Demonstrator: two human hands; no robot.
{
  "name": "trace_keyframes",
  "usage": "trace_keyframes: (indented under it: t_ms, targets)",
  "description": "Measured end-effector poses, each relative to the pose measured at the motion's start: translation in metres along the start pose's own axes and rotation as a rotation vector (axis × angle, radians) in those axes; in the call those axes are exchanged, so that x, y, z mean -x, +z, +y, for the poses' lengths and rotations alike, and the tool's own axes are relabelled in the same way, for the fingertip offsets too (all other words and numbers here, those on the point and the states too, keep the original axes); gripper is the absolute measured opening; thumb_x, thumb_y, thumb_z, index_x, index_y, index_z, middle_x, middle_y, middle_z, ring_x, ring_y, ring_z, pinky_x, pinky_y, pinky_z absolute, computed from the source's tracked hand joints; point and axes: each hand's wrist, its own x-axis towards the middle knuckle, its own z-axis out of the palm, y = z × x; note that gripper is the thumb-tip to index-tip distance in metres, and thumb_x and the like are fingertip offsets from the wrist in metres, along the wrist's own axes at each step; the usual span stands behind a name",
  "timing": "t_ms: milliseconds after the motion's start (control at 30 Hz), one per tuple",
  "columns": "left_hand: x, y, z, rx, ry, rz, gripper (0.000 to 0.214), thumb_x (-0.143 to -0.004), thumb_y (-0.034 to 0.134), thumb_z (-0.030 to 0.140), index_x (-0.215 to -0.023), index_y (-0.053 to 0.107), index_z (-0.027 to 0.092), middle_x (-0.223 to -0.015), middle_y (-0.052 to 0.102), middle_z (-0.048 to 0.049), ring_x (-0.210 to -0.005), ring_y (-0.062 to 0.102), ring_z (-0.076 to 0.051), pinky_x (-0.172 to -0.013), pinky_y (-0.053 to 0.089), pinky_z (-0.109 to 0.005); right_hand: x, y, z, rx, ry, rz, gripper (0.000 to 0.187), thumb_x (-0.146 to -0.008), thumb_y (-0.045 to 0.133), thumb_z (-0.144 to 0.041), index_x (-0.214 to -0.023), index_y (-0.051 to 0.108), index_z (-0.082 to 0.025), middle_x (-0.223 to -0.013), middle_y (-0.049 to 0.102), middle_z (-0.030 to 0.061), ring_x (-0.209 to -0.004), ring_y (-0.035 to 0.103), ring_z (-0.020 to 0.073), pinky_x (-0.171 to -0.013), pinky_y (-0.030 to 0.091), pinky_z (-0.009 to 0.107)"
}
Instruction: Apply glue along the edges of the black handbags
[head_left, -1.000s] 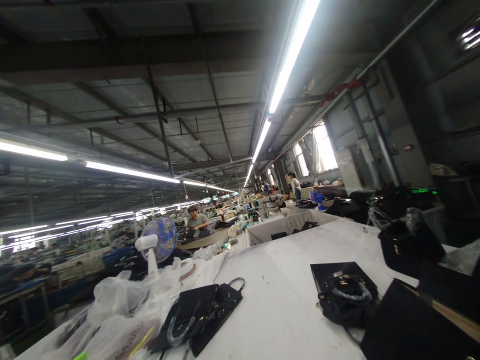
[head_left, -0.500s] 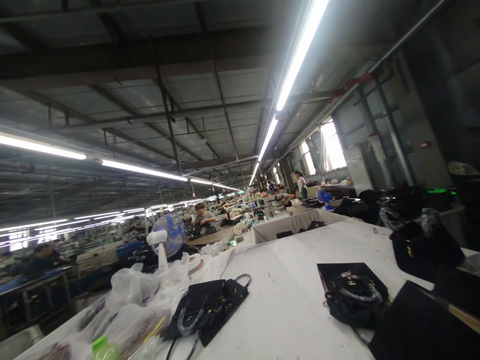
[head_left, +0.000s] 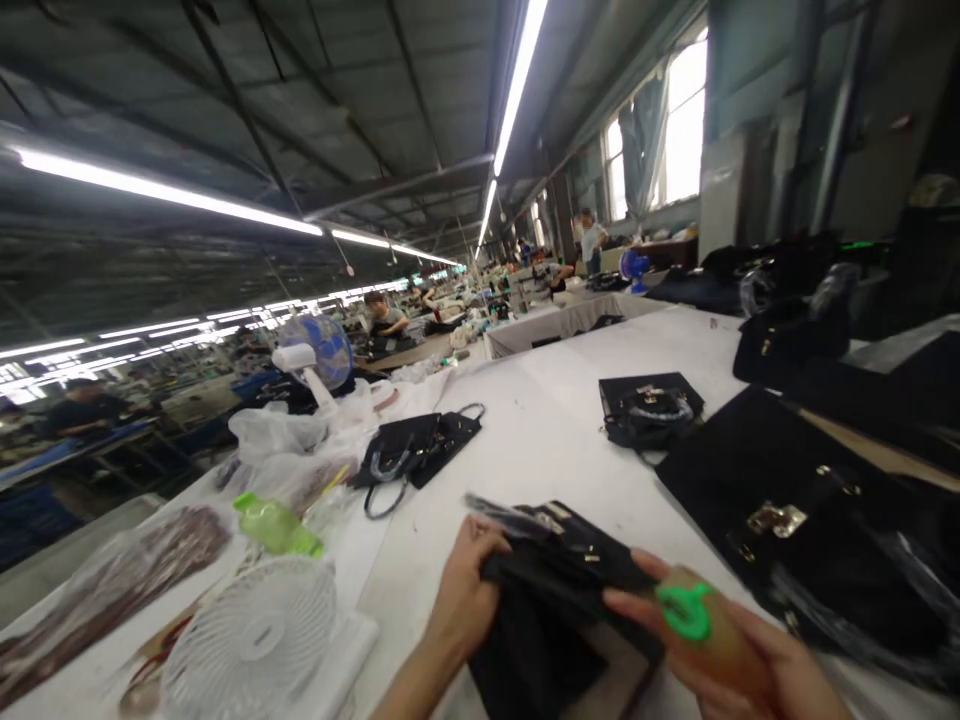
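A black handbag (head_left: pixel 555 560) with gold-coloured metal fittings lies tilted on the white table in front of me. My left hand (head_left: pixel 471 575) has its fingers closed on the bag's left upper edge, near a wrapped strap or handle. In my right hand (head_left: pixel 739 650) is a small amber bottle (head_left: pixel 720 630) with a bright green top, somewhat blurred. The fingertips of that hand reach the bag's right edge; whether they also pinch it I cannot tell. A dark opening shows at the bag's near side.
Another black handbag (head_left: pixel 420 445) lies left of centre and one more (head_left: pixel 649 405) to the right. A larger black bag (head_left: pixel 787 510) covers the right side. At the left are a white fan (head_left: pixel 259 635), a green bottle (head_left: pixel 277 525) and plastic bags (head_left: pixel 277 430). Co-workers are farther back.
My view has tipped downward, so the near table now shows. Both hands, the bag they touch and the amber bottle have come into view, as has the white fan.
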Motion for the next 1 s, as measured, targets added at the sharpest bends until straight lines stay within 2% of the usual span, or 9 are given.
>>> trace_keyframes:
  t_ms: [67, 167, 333, 433, 533, 667, 733, 867, 1000]
  targets:
    - [-0.013, -0.015, 0.007, -0.011, 0.111, 0.031, 0.023, -0.072, 0.047, 0.008, -0.083, 0.063, 0.02, -0.097, 0.064, -0.004, -0.099, 0.06, -0.022, -0.091, 0.045, -0.035, 0.005, -0.006, -0.01, -0.154, -0.023, 0.072, 0.057, -0.083, 0.07, -0.02, -0.138, 0.054, -0.017, -0.132, 0.062, 0.0292, -0.037, 0.043, 0.0008, -0.029, 0.03, 0.011]
    - [-0.024, -0.024, 0.019, -0.091, 0.057, -0.003, 0.024, -0.076, 0.045, 0.01, -0.087, 0.063, 0.021, -0.087, 0.065, -0.0001, -0.084, 0.06, -0.018, -0.077, 0.044, -0.029, 0.012, -0.015, -0.013, -0.226, -0.045, 0.152, 0.048, -0.08, 0.073, -0.018, -0.127, 0.063, -0.014, -0.129, 0.064, 0.0291, -0.038, 0.044, 0.0021, -0.028, 0.031, 0.011]
    - [-0.025, -0.014, 0.028, -0.12, 0.028, -0.058, 0.016, -0.081, 0.045, 0.01, -0.084, 0.057, 0.022, -0.074, 0.063, 0.0043, -0.07, 0.058, -0.014, -0.067, 0.04, -0.024, 0.023, -0.032, 0.005, -0.122, -0.031, 0.158, 0.047, -0.076, 0.08, -0.018, -0.122, 0.066, -0.019, -0.13, 0.065, 0.0248, -0.035, 0.044, -0.0003, -0.029, 0.033, 0.011]
    - [-0.027, -0.007, 0.027, -0.147, 0.008, -0.043, 0.018, -0.08, 0.045, 0.008, -0.083, 0.055, 0.022, -0.074, 0.062, 0.0042, -0.07, 0.057, -0.014, -0.067, 0.039, -0.024, 0.024, -0.032, 0.023, -0.032, 0.039, 0.133, 0.038, -0.081, 0.078, -0.023, -0.117, 0.068, -0.021, -0.133, 0.065, 0.0177, -0.042, 0.055, 0.0037, -0.032, 0.036, 0.011]
    - [-0.026, -0.001, 0.027, -0.149, 0.0, -0.05, 0.018, -0.081, 0.045, 0.008, -0.084, 0.055, 0.022, -0.076, 0.063, 0.0029, -0.073, 0.058, -0.016, -0.068, 0.039, -0.024, 0.013, -0.024, 0.04, -0.032, 0.109, 0.141, 0.042, -0.083, 0.077, -0.027, -0.122, 0.065, -0.022, -0.119, 0.072, 0.015, -0.048, 0.062, 0.0081, -0.032, 0.033, 0.011]
    - [-0.022, 0.01, 0.029, -0.165, 0.017, -0.057, 0.017, -0.084, 0.045, 0.011, -0.088, 0.057, 0.022, -0.084, 0.067, -0.0003, -0.078, 0.061, -0.018, -0.071, 0.04, -0.026, -0.013, -0.016, 0.054, -0.08, 0.152, 0.172, 0.042, -0.084, 0.074, -0.023, -0.124, 0.065, -0.019, -0.084, 0.076, 0.0062, -0.039, 0.054, 0.0068, -0.03, 0.03, 0.012]
    - [-0.021, 0.013, 0.029, -0.172, 0.003, -0.042, 0.015, -0.086, 0.045, 0.013, -0.089, 0.057, 0.022, -0.085, 0.068, -0.0011, -0.077, 0.061, -0.018, -0.071, 0.04, -0.027, -0.024, -0.016, 0.057, -0.102, 0.166, 0.188, 0.04, -0.083, 0.074, -0.021, -0.122, 0.066, -0.016, -0.076, 0.075, 0.0053, -0.038, 0.056, 0.0085, -0.029, 0.03, 0.012]
    - [-0.024, 0.013, 0.028, -0.147, -0.042, -0.022, 0.015, -0.085, 0.047, 0.013, -0.091, 0.058, 0.022, -0.086, 0.07, -0.0015, -0.078, 0.063, -0.019, -0.072, 0.042, -0.027, -0.029, -0.02, 0.061, -0.2, 0.181, 0.096, 0.048, -0.073, 0.082, -0.02, -0.119, 0.068, -0.017, -0.076, 0.075, 0.005, -0.036, 0.056, 0.0099, -0.027, 0.03, 0.013]
    - [-0.023, 0.015, 0.026, -0.118, -0.054, -0.036, 0.019, -0.083, 0.047, 0.01, -0.092, 0.06, 0.021, -0.089, 0.071, -0.0028, -0.083, 0.065, -0.021, -0.075, 0.044, -0.029, -0.021, -0.018, 0.058, -0.24, 0.063, -0.026, 0.055, -0.068, 0.087, -0.022, -0.12, 0.068, -0.019, -0.074, 0.074, 0.0029, -0.035, 0.052, 0.0065, -0.029, 0.03, 0.012]
